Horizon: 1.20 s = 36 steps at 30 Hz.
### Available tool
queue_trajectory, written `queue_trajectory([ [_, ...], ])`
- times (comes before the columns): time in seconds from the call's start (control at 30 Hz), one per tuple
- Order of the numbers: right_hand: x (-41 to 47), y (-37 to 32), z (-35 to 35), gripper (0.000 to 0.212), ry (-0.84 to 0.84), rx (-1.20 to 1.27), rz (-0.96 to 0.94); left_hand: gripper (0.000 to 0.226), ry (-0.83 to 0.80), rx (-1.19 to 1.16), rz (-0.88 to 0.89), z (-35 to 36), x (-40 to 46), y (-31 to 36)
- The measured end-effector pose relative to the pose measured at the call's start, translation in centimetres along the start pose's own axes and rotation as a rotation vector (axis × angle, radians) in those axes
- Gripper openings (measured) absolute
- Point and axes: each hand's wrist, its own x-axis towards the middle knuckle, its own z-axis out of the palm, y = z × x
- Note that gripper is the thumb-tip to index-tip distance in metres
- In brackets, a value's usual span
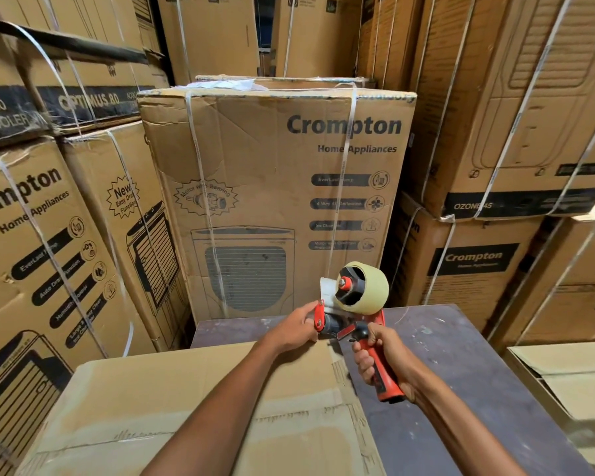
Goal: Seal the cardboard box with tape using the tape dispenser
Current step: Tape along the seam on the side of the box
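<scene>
The right hand (pixel 380 359) has its fingers closed round the handle of the red tape dispenser (pixel 356 314) — held above the far right corner of the cardboard box (pixel 186 400). Left hand (pixel 298 329) pinches the dispenser's front w/ thumb & fingers.

The red tape dispenser (pixel 364 328), carrying a pale tan tape roll (pixel 366 286) upright above its frame, is raised at the far right corner of the brown cardboard box (pixel 186 400), which lies flat with flaps closed on the dark worktop (pixel 461 355).
</scene>
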Motion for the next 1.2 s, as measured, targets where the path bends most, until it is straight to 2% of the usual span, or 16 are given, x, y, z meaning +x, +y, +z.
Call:
queue_trajectory([
  [0.1,-0.3,0.0,0.1,0.012,0.007,-0.053,-0.002,0.078,-0.019,0.024,0.034,-0.1,0.2,-0.7],
  [0.23,-0.8,0.1,0.2,0.013,0.017,-0.064,0.015,0.058,-0.043,-0.009,0.13,0.2,0.0,-0.8],
  [0.4,-1.2,1.0,0.6,0.017,0.051,-0.114,-0.031,0.029,-0.079,0.066,0.104,0.0,0.7,-1.4],
  [0.57,-1.1,3.0,1.2,0.03,0.164,-0.215,-0.124,0.04,-0.098,0.106,0.087,-0.2,1.7,-1.6],
  [0.73,-0.5,5.0,1.4,0.035,0.258,-0.288,-0.178,0.019,-0.061,0.127,0.09,-0.2,2.9,-3.6],
  [0.87,-1.0,5.4,1.4,0.041,0.228,-0.244,-0.178,0.021,-0.016,0.144,0.145,0.2,2.2,-3.2],
  [1.07,-2.0,7.2,0.7,0.036,0.194,-0.243,-0.23,0.023,0.014,0.21,0.129,0.7,1.4,-2.4],
  [1.2,-3.1,8.1,0.9,0.038,0.2,-0.2,-0.217,0.035,0.025,0.248,0.124,0.8,1.1,-2.3],
])
